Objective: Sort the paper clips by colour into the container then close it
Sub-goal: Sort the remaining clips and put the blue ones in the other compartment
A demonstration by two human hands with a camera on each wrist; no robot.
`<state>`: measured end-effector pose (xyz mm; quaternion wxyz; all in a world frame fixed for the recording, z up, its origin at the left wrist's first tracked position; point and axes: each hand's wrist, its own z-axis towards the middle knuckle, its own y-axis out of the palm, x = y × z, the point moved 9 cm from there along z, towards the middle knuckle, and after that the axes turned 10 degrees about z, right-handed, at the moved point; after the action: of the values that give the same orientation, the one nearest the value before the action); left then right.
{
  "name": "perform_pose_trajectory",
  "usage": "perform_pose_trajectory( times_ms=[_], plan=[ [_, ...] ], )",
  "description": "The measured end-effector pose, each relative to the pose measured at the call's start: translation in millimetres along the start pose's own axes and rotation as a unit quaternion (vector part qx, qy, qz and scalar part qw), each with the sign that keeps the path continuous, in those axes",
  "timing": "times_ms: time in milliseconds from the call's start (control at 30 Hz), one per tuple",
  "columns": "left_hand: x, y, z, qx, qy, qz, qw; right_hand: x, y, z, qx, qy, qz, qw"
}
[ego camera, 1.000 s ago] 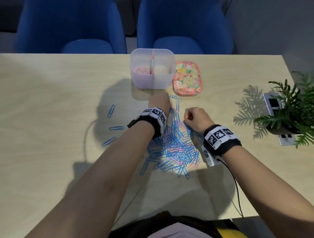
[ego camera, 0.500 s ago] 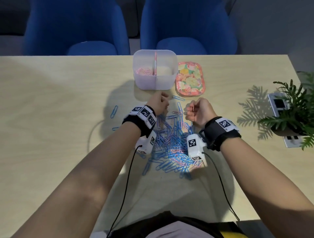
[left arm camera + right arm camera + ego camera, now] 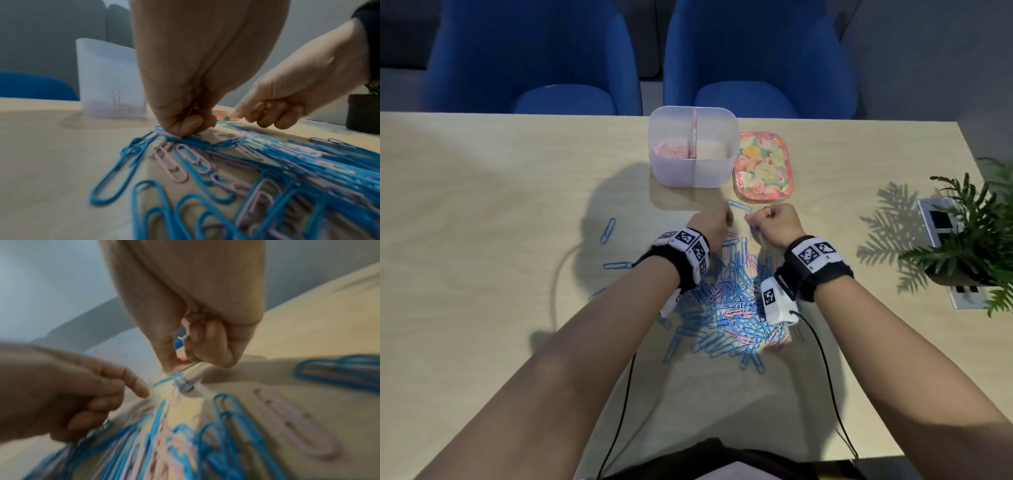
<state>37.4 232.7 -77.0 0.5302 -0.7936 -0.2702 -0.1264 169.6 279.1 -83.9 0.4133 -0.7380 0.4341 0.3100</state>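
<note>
A heap of blue and pink paper clips point(image 3: 729, 308) lies on the table in front of me. The clear divided container point(image 3: 693, 171) stands behind it, pink clips point(image 3: 671, 150) in its left half. Its floral lid point(image 3: 763, 167) lies to the right. At the heap's far edge my left hand point(image 3: 724, 217) bends down, and its thumb and fingers point(image 3: 185, 128) pinch a pink clip point(image 3: 166, 134). Beside it my right hand point(image 3: 760, 219) is curled, thumb tip near the table point(image 3: 170, 369). A pale clip end point(image 3: 184, 337) shows between its fingers.
Three stray blue clips point(image 3: 607, 230) lie left of the heap, and one point(image 3: 739, 205) sits between the hands and the lid. A potted plant point(image 3: 976, 240) and a white socket block point(image 3: 941, 226) stand at the right. Two blue chairs point(image 3: 534, 68) face the far edge.
Both hands have moved from the middle of the heap to its far edge, nearer the container. The right hand, which held a pink clip up half a second ago, has dropped to the table.
</note>
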Motion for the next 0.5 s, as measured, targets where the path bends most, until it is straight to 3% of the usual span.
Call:
perform_pose_trajectory(
  times_ms=[100,233,300,400,500],
  plan=[
    [13.8,-3.0,0.3,0.017,0.047,0.053,0.997,7.0,-18.6,-0.2,0.036,-0.005,0.035,0.999],
    [28.8,-0.5,-0.6,0.006,0.074,0.177,0.981,0.9,-14.3,-3.9,0.041,-0.015,-0.167,0.985],
    [27.9,-1.1,-2.5,0.004,0.073,0.203,0.976,-6.2,-9.7,-7.7,0.056,-0.017,-0.207,0.977],
    [16.1,-3.5,-6.2,-0.004,0.061,0.179,0.982,-19.2,-10.7,-16.3,0.104,-0.041,-0.205,0.972],
    [-1.4,-21.2,-8.3,0.026,0.035,0.045,0.998,-22.4,-10.1,-26.8,0.121,-0.055,-0.231,0.964]
  ],
)
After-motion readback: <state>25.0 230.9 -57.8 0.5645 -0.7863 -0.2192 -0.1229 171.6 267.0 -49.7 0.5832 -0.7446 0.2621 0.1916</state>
